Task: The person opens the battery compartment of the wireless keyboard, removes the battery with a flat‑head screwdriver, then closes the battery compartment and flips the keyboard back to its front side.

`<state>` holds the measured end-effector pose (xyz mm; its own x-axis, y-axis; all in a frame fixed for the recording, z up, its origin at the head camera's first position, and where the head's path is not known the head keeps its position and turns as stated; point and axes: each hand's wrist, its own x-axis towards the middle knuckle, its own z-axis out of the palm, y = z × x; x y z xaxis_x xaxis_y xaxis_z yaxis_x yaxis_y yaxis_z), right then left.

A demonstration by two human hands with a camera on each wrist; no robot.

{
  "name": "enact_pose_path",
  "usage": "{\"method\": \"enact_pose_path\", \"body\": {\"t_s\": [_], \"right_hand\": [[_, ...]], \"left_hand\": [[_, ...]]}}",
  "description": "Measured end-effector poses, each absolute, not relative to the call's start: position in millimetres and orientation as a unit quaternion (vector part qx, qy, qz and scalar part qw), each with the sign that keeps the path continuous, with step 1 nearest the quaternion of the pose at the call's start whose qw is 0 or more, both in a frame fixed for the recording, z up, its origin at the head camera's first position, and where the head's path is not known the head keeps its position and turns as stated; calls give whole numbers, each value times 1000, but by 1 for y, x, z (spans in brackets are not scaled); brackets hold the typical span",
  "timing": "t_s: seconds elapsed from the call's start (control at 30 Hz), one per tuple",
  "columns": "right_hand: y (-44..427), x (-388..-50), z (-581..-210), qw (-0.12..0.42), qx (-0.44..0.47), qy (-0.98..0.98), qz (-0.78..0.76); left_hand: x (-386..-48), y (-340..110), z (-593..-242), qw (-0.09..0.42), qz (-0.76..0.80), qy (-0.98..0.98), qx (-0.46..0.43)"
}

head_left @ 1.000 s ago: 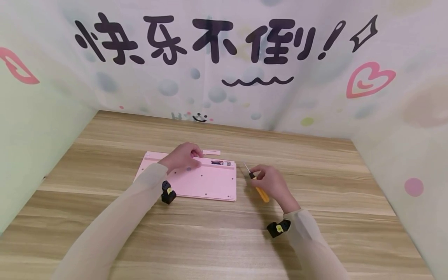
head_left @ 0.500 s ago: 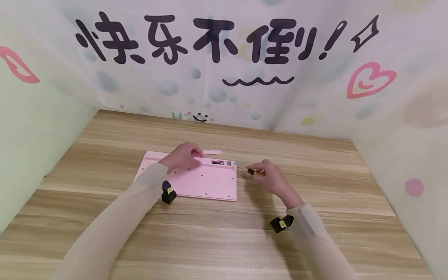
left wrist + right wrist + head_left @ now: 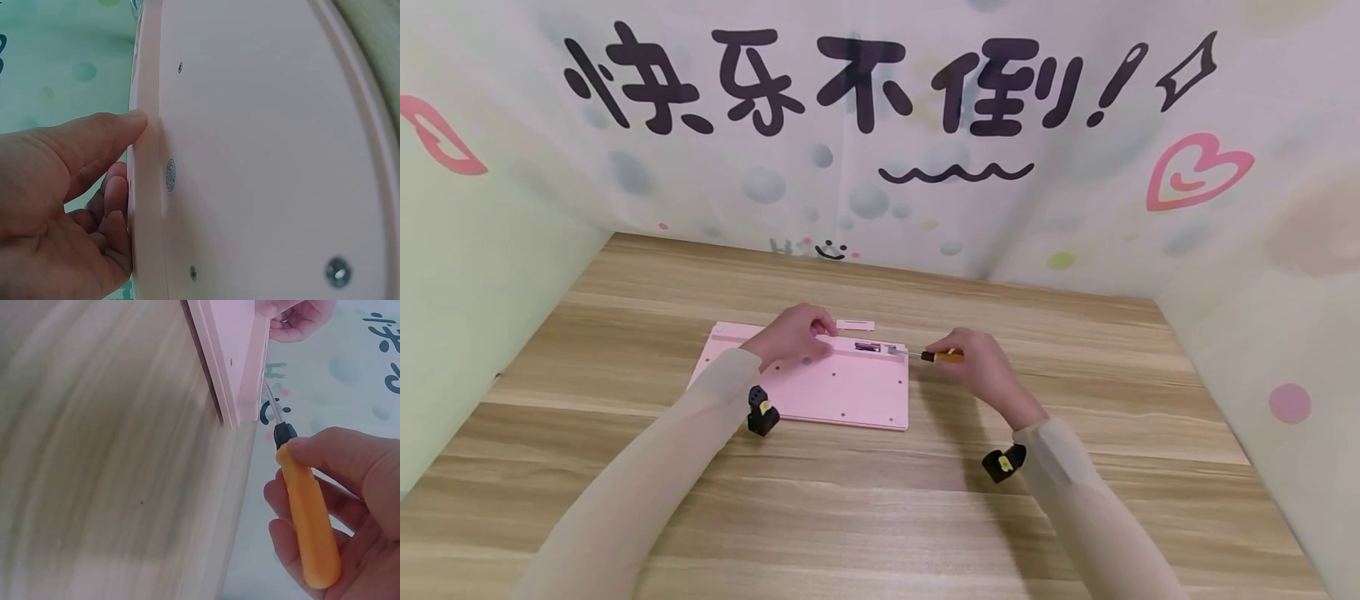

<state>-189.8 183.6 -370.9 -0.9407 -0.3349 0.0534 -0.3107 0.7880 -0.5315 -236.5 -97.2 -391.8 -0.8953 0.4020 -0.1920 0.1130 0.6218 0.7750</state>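
A pink keyboard [image 3: 857,392] lies underside up on the table, its small battery slot [image 3: 867,347] exposed near the far right corner. My left hand [image 3: 790,335] pinches the keyboard's far edge; the left wrist view shows the thumb on the raised strip and curled fingers behind the edge. In my right hand [image 3: 983,367] is a screwdriver with a yellow handle [image 3: 307,515] and a black collar. Its thin shaft points left, and the tip is over the far right corner of the keyboard, beside the battery slot. Whether the tip touches anything there cannot be told.
A small pink cover [image 3: 855,325] lies on the wooden table [image 3: 850,517] just beyond the keyboard's far edge. A printed cloth wall [image 3: 850,225] stands behind the table, with further walls on the left and right. Each wrist carries a small black camera.
The right hand has moved the screwdriver up and left, turning it from steep to nearly level, so its tip came from beside the keyboard to over its corner. The left hand stays put.
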Motion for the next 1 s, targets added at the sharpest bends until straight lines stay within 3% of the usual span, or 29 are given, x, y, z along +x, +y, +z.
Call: {"method": "enact_pose_path", "body": {"t_s": [0.8,1.0], "right_hand": [[166,-217,-342,58,-289,943,-155],[154,-228,-329,106,-290,944,-111]], "left_hand": [[-237,-97,-392,184,419,877,144],[-236,-98,-391,186,416,879,141]]}}
